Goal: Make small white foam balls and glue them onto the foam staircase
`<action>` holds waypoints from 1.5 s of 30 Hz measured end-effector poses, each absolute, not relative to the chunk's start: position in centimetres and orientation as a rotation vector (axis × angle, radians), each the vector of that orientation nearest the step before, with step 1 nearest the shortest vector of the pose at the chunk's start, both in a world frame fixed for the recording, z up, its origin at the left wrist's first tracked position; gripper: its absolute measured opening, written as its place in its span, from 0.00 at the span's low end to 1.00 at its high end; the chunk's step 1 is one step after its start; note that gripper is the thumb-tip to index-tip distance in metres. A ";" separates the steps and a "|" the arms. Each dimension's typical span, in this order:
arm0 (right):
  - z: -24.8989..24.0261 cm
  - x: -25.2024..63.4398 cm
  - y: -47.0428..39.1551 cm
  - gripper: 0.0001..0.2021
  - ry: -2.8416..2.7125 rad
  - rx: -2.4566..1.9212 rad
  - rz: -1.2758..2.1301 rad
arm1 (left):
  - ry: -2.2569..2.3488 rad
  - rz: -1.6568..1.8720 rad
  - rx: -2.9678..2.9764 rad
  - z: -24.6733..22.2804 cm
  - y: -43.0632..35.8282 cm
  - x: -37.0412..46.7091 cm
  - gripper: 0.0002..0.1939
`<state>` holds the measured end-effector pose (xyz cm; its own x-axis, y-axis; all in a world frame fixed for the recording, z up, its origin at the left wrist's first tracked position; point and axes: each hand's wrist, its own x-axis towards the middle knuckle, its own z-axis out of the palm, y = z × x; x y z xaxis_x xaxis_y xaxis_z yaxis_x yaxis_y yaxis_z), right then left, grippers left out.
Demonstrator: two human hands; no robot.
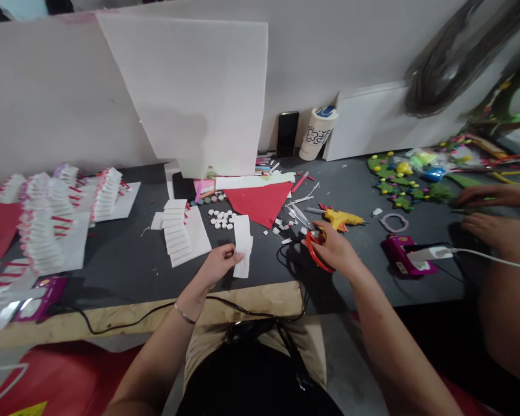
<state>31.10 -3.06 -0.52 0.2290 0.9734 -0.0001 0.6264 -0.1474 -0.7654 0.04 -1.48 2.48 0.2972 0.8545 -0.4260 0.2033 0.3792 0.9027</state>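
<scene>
A dark surface (125, 277) spans the scene; a large white board (190, 92) stands at its far side. Near the centre lies a red sheet (260, 202); left of it, stepped white folds (176, 231) rest on a white card (199, 237). The left hand (219, 263), right of the card, pinches a white paper strip (242, 234) between thumb and fingers. The right hand (333, 248), well to the right, has its fingers curled about the red-handled scissors (311, 247); whether these are lifted cannot be determined. The step in hand is judged to be readying strip and scissors; any cut calls for bringing the two together, as they stand apart. The far cup (315, 136) bears a dark, flower-like print, wording illegible; markings on the right-hand purple box (401, 254) are unreadable. Smallest noted: white discs (221, 219), grouped just left of the strip's far end.
</scene>
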 end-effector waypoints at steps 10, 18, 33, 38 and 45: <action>-1.6 29.4 1.6 0.23 -1.921 -2.027 0.121 | 1.378 0.642 1.383 2.8 -1.4 -1.5 0.15; 1.0 26.6 5.7 0.23 -1.781 -2.026 0.262 | 1.323 0.627 1.511 2.1 -1.3 -3.0 0.23; 3.6 23.0 4.6 0.17 -2.223 -1.566 0.238 | 1.029 0.338 1.461 0.2 -0.5 -3.0 0.39; 1.1 20.6 0.3 0.25 -2.409 -1.064 0.548 | 1.052 0.462 1.551 0.0 -0.4 -3.0 0.37; -0.5 22.7 1.3 0.05 -2.394 -1.183 0.432 | 1.140 0.397 1.326 0.7 -0.8 -3.0 0.36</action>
